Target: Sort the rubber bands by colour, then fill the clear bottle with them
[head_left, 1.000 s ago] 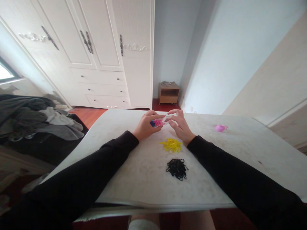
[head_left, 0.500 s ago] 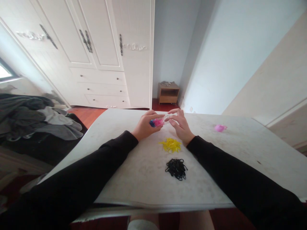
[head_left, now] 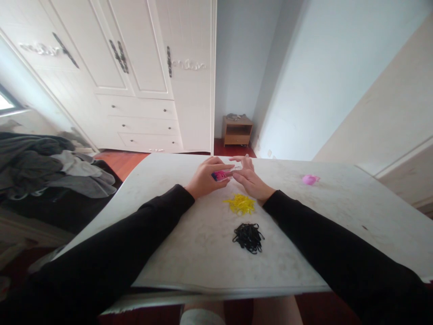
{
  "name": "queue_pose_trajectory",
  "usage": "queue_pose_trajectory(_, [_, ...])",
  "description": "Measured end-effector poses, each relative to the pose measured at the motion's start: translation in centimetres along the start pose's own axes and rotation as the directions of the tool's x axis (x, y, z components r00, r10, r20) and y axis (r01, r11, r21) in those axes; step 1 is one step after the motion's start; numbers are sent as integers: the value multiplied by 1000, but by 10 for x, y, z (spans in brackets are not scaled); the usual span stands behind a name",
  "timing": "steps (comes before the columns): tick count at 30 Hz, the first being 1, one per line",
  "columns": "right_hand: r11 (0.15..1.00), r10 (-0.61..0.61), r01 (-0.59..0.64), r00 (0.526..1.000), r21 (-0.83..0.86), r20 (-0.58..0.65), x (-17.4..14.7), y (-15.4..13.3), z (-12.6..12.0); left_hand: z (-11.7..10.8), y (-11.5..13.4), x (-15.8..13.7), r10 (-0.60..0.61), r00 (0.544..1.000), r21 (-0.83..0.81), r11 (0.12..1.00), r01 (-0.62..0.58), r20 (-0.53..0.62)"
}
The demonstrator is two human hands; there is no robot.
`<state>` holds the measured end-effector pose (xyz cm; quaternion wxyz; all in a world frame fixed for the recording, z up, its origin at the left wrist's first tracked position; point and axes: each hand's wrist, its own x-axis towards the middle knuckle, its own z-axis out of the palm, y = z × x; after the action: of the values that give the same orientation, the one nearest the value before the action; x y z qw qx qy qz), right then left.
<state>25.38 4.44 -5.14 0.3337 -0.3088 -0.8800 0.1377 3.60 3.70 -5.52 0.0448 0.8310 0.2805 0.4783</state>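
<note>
My left hand (head_left: 204,178) is closed round a small clear plastic box (head_left: 222,174) with pink and dark blue contents, held over the far part of the table. At the box's right, see-through end is my right hand (head_left: 249,177), its thumb and fingers closed on that end. Just below the hands lies a loose pile of yellow rubber bands (head_left: 241,204). Nearer to me is a pile of black rubber bands (head_left: 249,238). Whether the box's lid is open or closed cannot be made out.
A small pink bundle (head_left: 310,179) lies on the right side of the white table (head_left: 189,253). Beyond the table stand a white wardrobe (head_left: 142,108) and a small wooden nightstand (head_left: 237,131). Heaped clothes (head_left: 37,167) are at the left.
My right hand's fingers have come down and closed in on the clear end of the box. My left hand keeps its hold. The piles stay where they were.
</note>
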Motion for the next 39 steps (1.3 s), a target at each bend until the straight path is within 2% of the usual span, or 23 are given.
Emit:
queue_pose_trajectory(3, [997, 4, 1, 998, -72, 64, -1, -1, -2, -2, 1, 1, 35, 997, 68, 997, -40, 64])
queue_pose_trajectory(7, [994, -10, 19, 997, -107, 82, -2, -1, -3, -2, 1, 1, 47, 997, 68, 996, -52, 67])
queue_pose_trajectory(10, [997, -69, 68, 997, -43, -36, -1, 0, -2, 1, 1, 1, 35, 999, 41, 999, -37, 30])
queue_pose_trajectory(13, [993, -115, 120, 978, 16, -176, -1, -1, -3, 2, 1, 1, 19, 1000, 27, 999, -18, -18])
queue_pose_trajectory(18, [996, -76, 90, 936, 26, -342, -2, -2, -5, 2, 1, -1, -18, 999, 4, 1000, 18, -34])
queue_pose_trajectory(20, [997, -70, 75, 947, 4, -314, -1, -2, -4, 3, 1, -1, -19, 999, -2, 1000, 19, -40])
queue_pose_trajectory(23, [996, -81, 73, 983, -50, -168, -1, -2, -2, 3, 1, -1, 0, 999, -4, 1000, 0, -34])
queue_pose_trajectory(26, [993, -55, 50, 997, -103, -49, -1, -3, -1, 2, 2, -1, 8, 1000, 25, 1000, -8, 4])
queue_pose_trajectory(29, [993, -27, 26, 1000, -115, -8, -2, -3, 0, 1, 2, -1, -5, 1000, 67, 998, 2, 31])
queue_pose_trajectory(31, [995, -32, 28, 999, -96, -39, -2, -4, -1, 1, 3, 0, -8, 1000, 64, 998, 6, 24])
queue_pose_trajectory(35, [997, -82, 77, 978, -29, -194, -1, -7, -3, 2, 3, 0, -29, 999, 10, 1000, 29, -16])
queue_pose_trajectory(39, [998, -62, 64, 951, -4, -304, -2, -8, -5, 1, 5, 0, -45, 999, -2, 999, 45, -26])
